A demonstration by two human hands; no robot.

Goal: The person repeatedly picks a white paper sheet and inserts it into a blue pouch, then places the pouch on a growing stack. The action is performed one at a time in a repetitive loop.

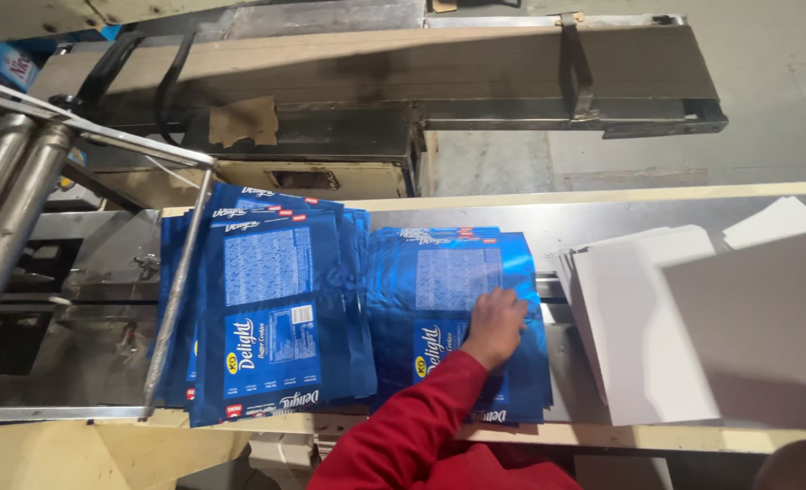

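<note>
Resting palm-down on the right-hand stack of blue wrappers (457,299), a hand in a red sleeve (495,327) lies with its fingers curled loosely over the top sheet, pressing on it rather than visibly gripping it; which of the person's hands it is cannot be told for sure, though the arm comes up from the lower middle of the view and reads as the left. No second hand shows. That stack lies flat on a steel work surface (548,222), its sheets fanned slightly so that their edges step out toward the right. Just beside it on the left lies a second, larger stack of blue wrappers (271,318), touching or slightly overlapping the first, with a thin metal rod (178,290) slanting across its left edge. To the right of the hand sit piles of white card sheets (648,318), near the wrappers. Beyond the surface runs a long beige conveyor frame (403,68), and steel rollers (4,191) stand at far left.
</note>
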